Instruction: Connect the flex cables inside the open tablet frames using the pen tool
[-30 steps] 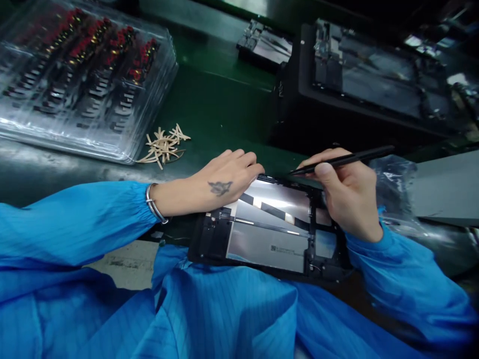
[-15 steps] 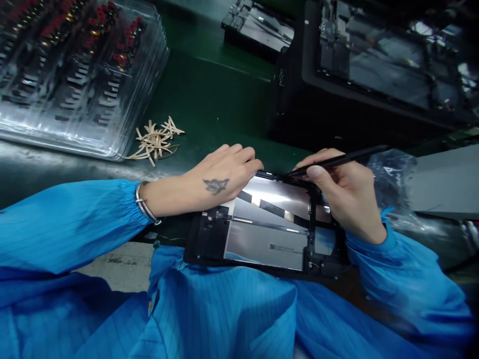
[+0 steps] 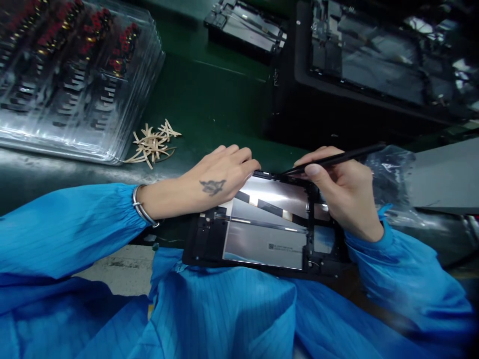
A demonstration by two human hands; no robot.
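An opened tablet (image 3: pixel 264 244), with a black frame and silvery metal inside, lies against the front of my blue smock. Across its far left part rests my left hand (image 3: pixel 222 174), fingers curled down at the far edge and gripping it there; the fingertips are partly hidden. Slim black tweezers (image 3: pixel 337 157) are pinched in my right hand (image 3: pixel 339 192). Their tip meets the far edge of the tablet, a little right of my left fingers. What is between the tips, if anything, is too small to make out.
Stacked clear plastic trays (image 3: pixel 75 89) with small circuit parts stand at the far left. Beside them lies a pile of tan strips (image 3: pixel 152 144). More opened tablets (image 3: pixel 247 27) sit at the back, some on a black box (image 3: pixel 322 109). A clear plastic bag (image 3: pixel 391 172) is at the right.
The tweezer tip has shifted slightly left along the tablet's far edge. Both hands keep their hold, and the whole view has moved a little.
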